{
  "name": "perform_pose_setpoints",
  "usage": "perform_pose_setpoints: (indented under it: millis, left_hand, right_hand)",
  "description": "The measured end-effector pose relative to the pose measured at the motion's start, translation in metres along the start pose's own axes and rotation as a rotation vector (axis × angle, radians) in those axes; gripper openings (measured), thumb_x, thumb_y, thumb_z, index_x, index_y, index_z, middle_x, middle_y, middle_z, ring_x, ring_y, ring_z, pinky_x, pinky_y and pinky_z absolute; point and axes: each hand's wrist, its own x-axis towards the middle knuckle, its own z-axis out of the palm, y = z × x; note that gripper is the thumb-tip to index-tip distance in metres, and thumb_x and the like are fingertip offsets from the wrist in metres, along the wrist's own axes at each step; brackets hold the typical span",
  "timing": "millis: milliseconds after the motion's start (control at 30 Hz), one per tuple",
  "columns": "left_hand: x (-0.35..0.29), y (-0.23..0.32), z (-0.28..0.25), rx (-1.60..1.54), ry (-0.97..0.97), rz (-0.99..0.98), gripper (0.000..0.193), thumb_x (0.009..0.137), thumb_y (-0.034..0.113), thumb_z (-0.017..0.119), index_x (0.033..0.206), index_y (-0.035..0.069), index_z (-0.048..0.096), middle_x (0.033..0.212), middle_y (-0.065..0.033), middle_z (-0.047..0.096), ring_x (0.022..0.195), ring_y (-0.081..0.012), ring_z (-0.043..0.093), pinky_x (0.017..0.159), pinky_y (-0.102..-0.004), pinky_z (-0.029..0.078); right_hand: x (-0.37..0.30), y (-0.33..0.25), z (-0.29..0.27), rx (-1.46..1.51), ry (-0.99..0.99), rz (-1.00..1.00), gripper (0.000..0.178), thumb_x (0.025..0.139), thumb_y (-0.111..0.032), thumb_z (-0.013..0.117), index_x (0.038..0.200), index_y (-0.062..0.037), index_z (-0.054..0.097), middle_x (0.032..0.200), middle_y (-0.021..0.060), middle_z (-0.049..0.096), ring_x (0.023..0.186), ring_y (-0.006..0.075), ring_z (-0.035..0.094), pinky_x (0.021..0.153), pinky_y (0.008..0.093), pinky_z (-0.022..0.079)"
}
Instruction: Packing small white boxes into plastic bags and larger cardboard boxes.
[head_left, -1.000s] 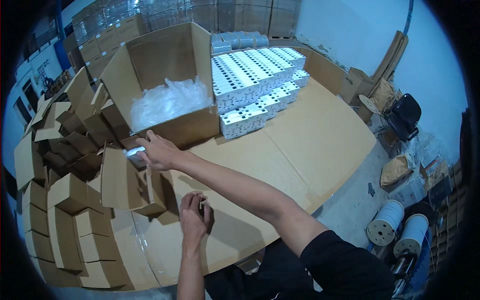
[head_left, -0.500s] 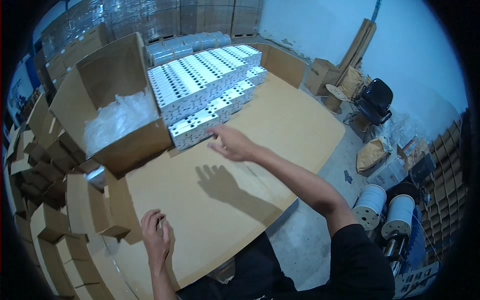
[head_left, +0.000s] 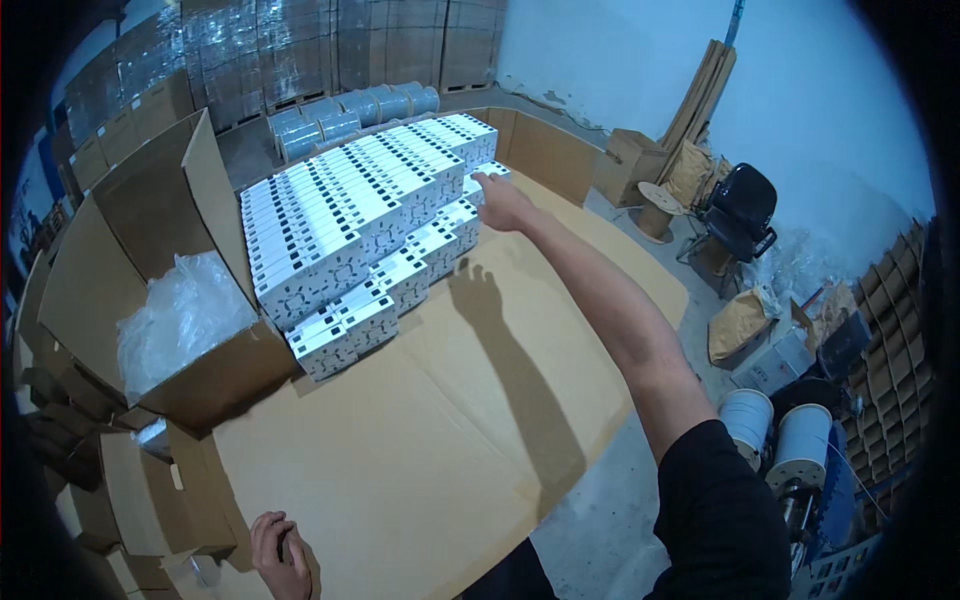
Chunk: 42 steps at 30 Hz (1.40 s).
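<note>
Since the earlier frame, the right hand (head_left: 503, 203) has travelled from the front of the stack of white boxes (head_left: 350, 215) to the stack's far right end. Largest in what I watch is the table (head_left: 365, 470), its top covered with brown cardboard. Toward its far edge the stack stands in steps, the upper layer set back from the lower one. Beside it, toward the table's left edge, I see the large carton (head_left: 225, 372), open, with clear plastic film (head_left: 185, 320) inside. Nearer me, by the left edge, the small carton (head_left: 135, 495) lies open. I see the right hand's fingers reaching over a white box of the lower step; I cannot tell whether they have closed on it. By the near edge, just beside the small carton, the left hand (head_left: 282, 560) has its fingers loosely bent; whether they hold anything I cannot tell. Smallest, a silvery piece (head_left: 153, 436) shows at the small carton's far end.
</note>
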Motion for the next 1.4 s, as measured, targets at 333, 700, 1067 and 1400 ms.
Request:
perform_pose_setpoints:
  millis: [333,700,1067,1400]
  left_hand:
    - [0.009,0.018,-0.002,0.147,-0.048,0.019,0.016,0.088,-0.002,0.059,0.101,-0.003,0.068,0.114,-0.0198,0.068,0.108,-0.0361,0.065,0.095,-0.0432,0.051]
    - [0.007,0.015,-0.001,0.190,-0.018,0.001,0.014,0.091,-0.002,0.057,0.100,-0.002,0.068,0.112,-0.0186,0.069,0.107,-0.0357,0.065,0.096,-0.0425,0.051]
    - [-0.004,0.002,0.001,0.129,0.023,-0.037,0.013,0.087,-0.005,0.062,0.100,-0.003,0.064,0.108,-0.0184,0.064,0.105,-0.0354,0.062,0.092,-0.0428,0.051]
    - [-0.005,-0.014,-0.003,-0.151,0.035,0.049,0.015,0.090,0.001,0.065,0.104,0.000,0.064,0.093,-0.0131,0.065,0.084,-0.0238,0.066,0.075,-0.0332,0.054]
  right_hand:
    - [0.066,0.010,0.024,0.084,0.169,-0.129,0.053,0.086,-0.003,0.062,0.136,-0.0092,0.045,0.136,0.0244,0.045,0.117,0.0452,0.056,0.097,0.0514,0.050]
    - [0.069,0.039,0.026,0.156,0.235,-0.338,0.036,0.083,-0.004,0.072,0.116,-0.0100,0.059,0.115,0.0152,0.058,0.110,0.0373,0.059,0.093,0.0455,0.048]
    - [-0.062,-0.004,-0.014,0.453,0.120,-0.185,0.032,0.093,0.006,0.058,0.123,-0.0047,0.052,0.110,0.0153,0.064,0.081,0.0219,0.073,0.065,0.0348,0.058]
    - [-0.316,-0.225,0.041,0.998,-0.034,-0.169,0.034,0.090,0.009,0.056,0.122,-0.0024,0.052,0.107,0.0117,0.067,0.090,0.0201,0.072,0.076,0.0315,0.059]
